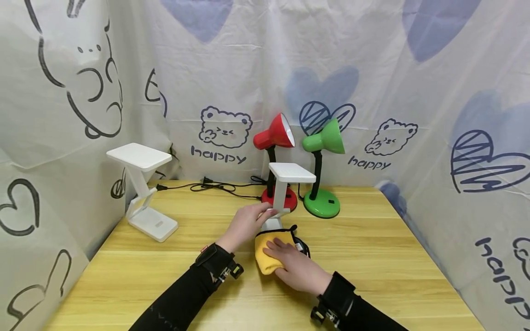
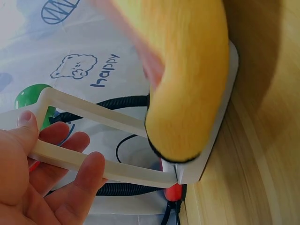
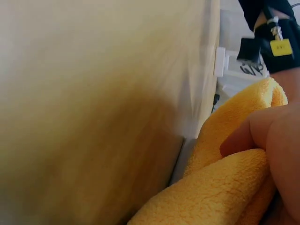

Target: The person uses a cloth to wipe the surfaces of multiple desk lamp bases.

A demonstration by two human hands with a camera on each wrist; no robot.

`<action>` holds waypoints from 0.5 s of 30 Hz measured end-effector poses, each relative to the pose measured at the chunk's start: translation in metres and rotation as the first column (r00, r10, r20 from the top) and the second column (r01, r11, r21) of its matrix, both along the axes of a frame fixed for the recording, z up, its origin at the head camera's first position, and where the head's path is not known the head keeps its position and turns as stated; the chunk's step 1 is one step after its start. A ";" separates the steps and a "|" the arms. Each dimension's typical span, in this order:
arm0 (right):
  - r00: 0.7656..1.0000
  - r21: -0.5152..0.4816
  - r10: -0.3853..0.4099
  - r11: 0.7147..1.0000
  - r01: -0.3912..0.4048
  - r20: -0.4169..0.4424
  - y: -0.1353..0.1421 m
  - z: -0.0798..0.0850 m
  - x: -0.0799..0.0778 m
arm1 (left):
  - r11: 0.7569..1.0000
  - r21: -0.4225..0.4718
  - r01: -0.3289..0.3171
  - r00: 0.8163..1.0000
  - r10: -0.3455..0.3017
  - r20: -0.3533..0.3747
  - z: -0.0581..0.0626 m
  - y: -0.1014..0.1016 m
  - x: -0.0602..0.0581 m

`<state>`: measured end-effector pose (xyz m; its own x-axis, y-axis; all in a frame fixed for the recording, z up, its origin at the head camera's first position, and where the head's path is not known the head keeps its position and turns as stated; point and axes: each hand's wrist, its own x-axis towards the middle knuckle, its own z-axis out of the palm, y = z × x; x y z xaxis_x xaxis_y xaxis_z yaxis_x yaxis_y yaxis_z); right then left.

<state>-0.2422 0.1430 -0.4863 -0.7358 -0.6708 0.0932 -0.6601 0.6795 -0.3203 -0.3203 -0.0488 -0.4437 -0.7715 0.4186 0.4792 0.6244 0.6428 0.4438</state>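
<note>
A white folding desk lamp (image 1: 292,171) stands at the middle of the table, its flat head raised. My left hand (image 1: 245,224) holds the lamp's hinged arm between thumb and fingers, as the left wrist view shows with the arm (image 2: 70,157). A yellow cloth (image 1: 265,250) with black edging lies over the lamp's base and hides most of it. My right hand (image 1: 297,266) grips this cloth and presses it on the base. In the right wrist view, the folded cloth (image 3: 206,197) bunches around a fingertip.
A second white lamp (image 1: 153,223) stands at the left. Behind the held lamp are a red lamp (image 1: 275,133) and a green lamp (image 1: 323,204). Black cords (image 1: 223,185) lie along the table's back edge. A coiled cord (image 1: 304,247) sits beside the cloth. Printed curtains surround the table.
</note>
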 end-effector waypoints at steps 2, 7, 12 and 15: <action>1.000 0.009 -0.005 1.000 0.005 -0.010 -0.003 0.000 -0.009 | 1.000 -0.001 0.005 1.000 -0.005 -0.009 0.000 0.000 0.000; 0.999 0.018 -0.003 1.000 0.004 -0.043 -0.009 0.001 -0.031 | 1.000 -0.011 0.009 1.000 -0.009 -0.014 0.001 0.000 0.001; 0.998 -0.005 -0.011 1.000 0.011 -0.057 -0.013 -0.001 -0.049 | 1.000 -0.011 0.006 1.000 -0.006 -0.011 0.001 0.000 0.001; 0.996 -0.029 -0.002 1.000 0.000 -0.090 -0.016 -0.003 -0.058 | 1.000 -0.005 0.018 1.000 -0.018 -0.018 0.000 -0.001 0.000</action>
<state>-0.3007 0.1269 -0.4893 -0.7243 -0.6661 0.1781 -0.6863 0.6716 -0.2792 -0.3205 -0.0494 -0.4439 -0.7553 0.4346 0.4906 0.6435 0.6339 0.4290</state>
